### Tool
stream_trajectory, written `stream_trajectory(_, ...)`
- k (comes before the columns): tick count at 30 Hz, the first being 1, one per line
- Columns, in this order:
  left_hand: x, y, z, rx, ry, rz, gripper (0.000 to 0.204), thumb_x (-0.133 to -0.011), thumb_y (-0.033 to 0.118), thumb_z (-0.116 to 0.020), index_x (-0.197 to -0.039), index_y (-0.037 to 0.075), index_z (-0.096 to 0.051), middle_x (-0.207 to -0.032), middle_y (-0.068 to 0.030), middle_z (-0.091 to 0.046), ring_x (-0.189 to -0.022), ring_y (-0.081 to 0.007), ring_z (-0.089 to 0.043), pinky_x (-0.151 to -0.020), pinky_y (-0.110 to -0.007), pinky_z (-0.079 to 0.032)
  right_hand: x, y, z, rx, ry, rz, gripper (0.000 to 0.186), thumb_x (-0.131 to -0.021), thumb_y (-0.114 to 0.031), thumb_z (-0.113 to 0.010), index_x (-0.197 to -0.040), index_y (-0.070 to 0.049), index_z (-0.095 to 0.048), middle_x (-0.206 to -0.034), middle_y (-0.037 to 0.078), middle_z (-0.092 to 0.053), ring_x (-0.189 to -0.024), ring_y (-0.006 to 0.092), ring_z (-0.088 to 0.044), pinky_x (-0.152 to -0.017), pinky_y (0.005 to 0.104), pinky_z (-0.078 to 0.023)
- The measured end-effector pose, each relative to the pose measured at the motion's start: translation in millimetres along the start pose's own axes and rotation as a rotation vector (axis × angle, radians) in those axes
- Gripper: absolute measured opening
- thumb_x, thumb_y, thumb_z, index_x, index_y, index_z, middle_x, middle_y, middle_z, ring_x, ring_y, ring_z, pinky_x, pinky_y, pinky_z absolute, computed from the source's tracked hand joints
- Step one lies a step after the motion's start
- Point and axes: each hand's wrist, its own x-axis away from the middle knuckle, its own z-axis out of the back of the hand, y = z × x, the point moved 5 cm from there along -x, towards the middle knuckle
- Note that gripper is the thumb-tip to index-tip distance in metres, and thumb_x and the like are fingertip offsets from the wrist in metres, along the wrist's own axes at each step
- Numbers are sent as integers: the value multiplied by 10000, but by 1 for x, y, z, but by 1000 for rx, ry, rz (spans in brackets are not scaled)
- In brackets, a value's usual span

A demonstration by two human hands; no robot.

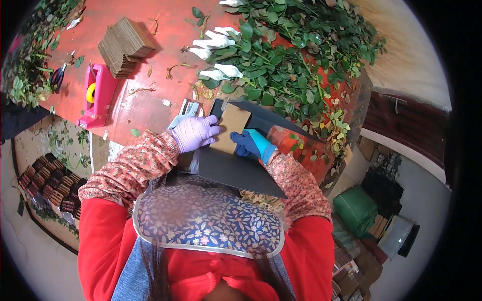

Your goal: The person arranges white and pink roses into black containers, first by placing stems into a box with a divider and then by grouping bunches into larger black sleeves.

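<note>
A flat piece of brown cardboard (232,123) lies on a dark grey sheet (236,173) in front of me, with more dark sheet behind it. My left hand (196,133), in a lilac glove, rests its slightly spread fingers on the cardboard's left edge. From the other side my right hand (252,144), in a dark blue glove with a light blue patch, presses its curled fingers and thumb at the cardboard's right edge. What lies under those right fingers is hidden. A metal stapler-like tool (185,111) sits just beyond my left hand.
Leafy stems (281,65) with several white mesh-wrapped flower heads (213,43) fill the table's far right. On the red table (165,50) stand a cardboard stack (125,45) and a pink tape dispenser (98,95); scissors (58,78) lie left. A green bundle (355,209) is at lower right.
</note>
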Motion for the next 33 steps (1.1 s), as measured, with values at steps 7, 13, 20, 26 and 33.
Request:
stream_trajectory(7,0,0,-13,-70,-343,182,443,-929,239,-615,-1358,169,-535,-859,-147,-653,-784,-344,-678,-655,-463,-536,-1,2,-7,-48,56,-8,542,-956,-481,-637,-895,57,-662,-680,148,-679,-570,237,-655,-547,344,-534)
stream_trajectory(13,-11,-15,-34,-297,-548,228,329,-1063,286,-409,-1236,124,-636,-892,-151,-712,-850,-333,-714,-681,-459,-553,-20,4,-8,108,37,-90,596,-962,-495,-594,-997,93,-685,-813,212,-733,-671,307,-717,-607,394,-576)
stream_trajectory(20,-13,-13,-35,-383,-446,91,365,-933,263,-590,-1280,150,-604,-810,-112,-691,-741,-330,-695,-599,-464,-537,-1,-20,7,693,307,115,645,-928,-598,-552,-839,10,-747,-828,212,-729,-790,365,-715,-748,459,-561)
stream_trajectory(26,-8,-7,-33,-387,-455,90,533,-874,237,-644,-1391,172,-532,-779,-98,-680,-691,-305,-681,-585,-447,-527,43,-43,21,655,655,474,564,-840,-487,-720,-1103,6,-643,-1075,209,-689,-965,392,-681,-844,480,-538)
stream_trajectory(33,1,-8,-43,-339,-367,34,557,-897,183,-606,-1443,202,-497,-760,-94,-660,-655,-297,-669,-547,-436,-509,14,-16,6,244,605,474,668,-861,-342,-725,-1328,44,-442,-1194,258,-638,-1068,417,-641,-916,476,-515)
